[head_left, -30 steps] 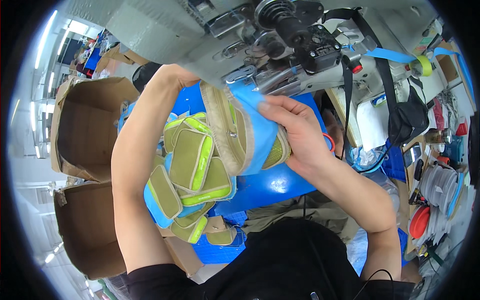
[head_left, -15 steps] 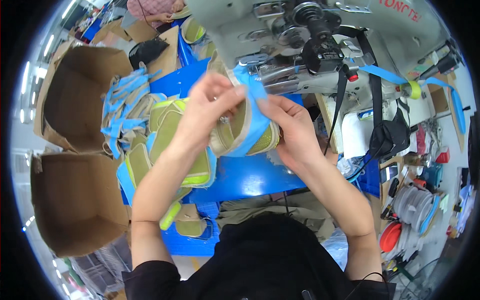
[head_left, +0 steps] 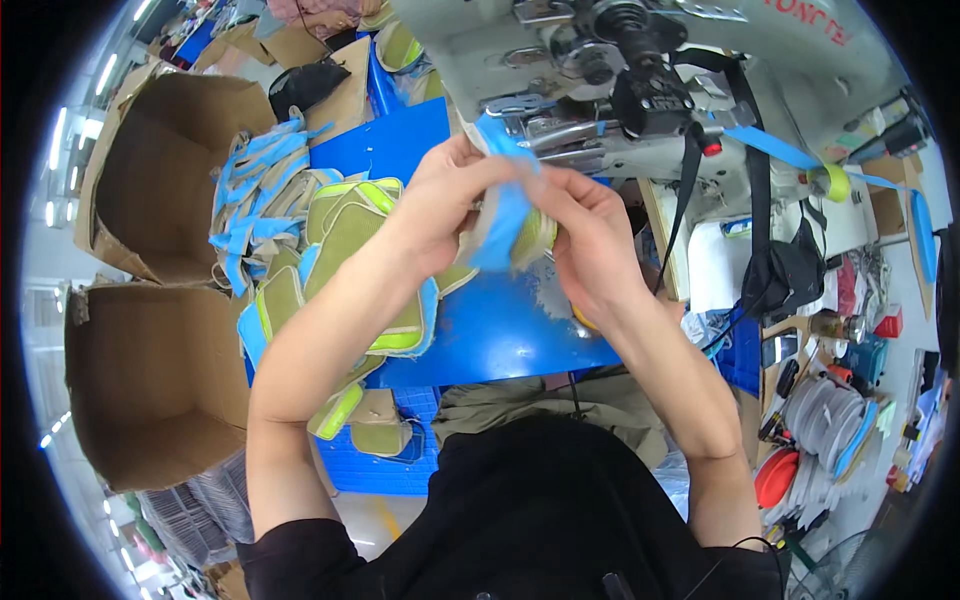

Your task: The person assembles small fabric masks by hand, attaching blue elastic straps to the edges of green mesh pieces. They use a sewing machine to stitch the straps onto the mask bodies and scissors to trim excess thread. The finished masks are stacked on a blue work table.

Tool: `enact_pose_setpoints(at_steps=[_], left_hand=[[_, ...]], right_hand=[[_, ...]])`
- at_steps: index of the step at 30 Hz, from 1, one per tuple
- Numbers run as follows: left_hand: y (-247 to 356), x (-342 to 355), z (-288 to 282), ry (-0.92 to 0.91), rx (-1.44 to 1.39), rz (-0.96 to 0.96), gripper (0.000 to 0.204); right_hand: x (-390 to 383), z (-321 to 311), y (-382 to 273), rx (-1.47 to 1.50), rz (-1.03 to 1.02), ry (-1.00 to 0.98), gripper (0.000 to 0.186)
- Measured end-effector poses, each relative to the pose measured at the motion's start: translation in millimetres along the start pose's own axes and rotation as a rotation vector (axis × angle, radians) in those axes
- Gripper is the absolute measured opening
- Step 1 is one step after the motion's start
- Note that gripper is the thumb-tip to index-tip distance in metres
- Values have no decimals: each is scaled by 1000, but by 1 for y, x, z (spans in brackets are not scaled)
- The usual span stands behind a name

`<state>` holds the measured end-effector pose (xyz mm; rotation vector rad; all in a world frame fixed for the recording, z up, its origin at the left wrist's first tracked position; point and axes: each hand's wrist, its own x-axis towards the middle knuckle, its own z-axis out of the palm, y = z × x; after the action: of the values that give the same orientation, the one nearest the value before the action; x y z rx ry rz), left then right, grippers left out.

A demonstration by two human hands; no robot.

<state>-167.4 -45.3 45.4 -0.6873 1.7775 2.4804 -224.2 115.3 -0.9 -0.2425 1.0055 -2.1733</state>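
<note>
My left hand (head_left: 440, 200) and my right hand (head_left: 592, 235) are raised together over the blue work table (head_left: 510, 335), just in front of a sewing machine (head_left: 555, 85). Between them is an olive fabric piece with a blue band (head_left: 503, 225), its blue side facing up and smeared by motion. Fingers and thumb of each hand pinch its edge, the left from one side and the right from the other. Below the left forearm lies a pile of olive fabric pieces (head_left: 345, 245) with lime and blue edging. The lower part of the held piece is partly hidden by my hands.
Two open cardboard boxes (head_left: 160, 385) stand at the left, beside a heap of blue and beige strips (head_left: 255, 195). A blue tape (head_left: 770, 147) runs to the machine from the right. Black bag (head_left: 785, 265) and several reels (head_left: 830, 415) sit at the right.
The held piece has been turned and bunched, so less of its olive inside shows. My hands have come closer together, and the left has moved slightly right.
</note>
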Motion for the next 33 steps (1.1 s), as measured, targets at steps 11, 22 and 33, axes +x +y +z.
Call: enact_pose_setpoints(at_steps=[11, 22, 33], left_hand=[[-30, -55, 1, 28, 211, 258, 24], [-53, -14, -33, -99, -107, 182, 42], [-9, 71, -73, -87, -398, 267, 30]], right_hand=[[-46, -5, 10, -339, -265, 64, 36], [-87, -6, -6, -213, 21, -93, 27], [-88, -13, -3, -231, -58, -33, 23]])
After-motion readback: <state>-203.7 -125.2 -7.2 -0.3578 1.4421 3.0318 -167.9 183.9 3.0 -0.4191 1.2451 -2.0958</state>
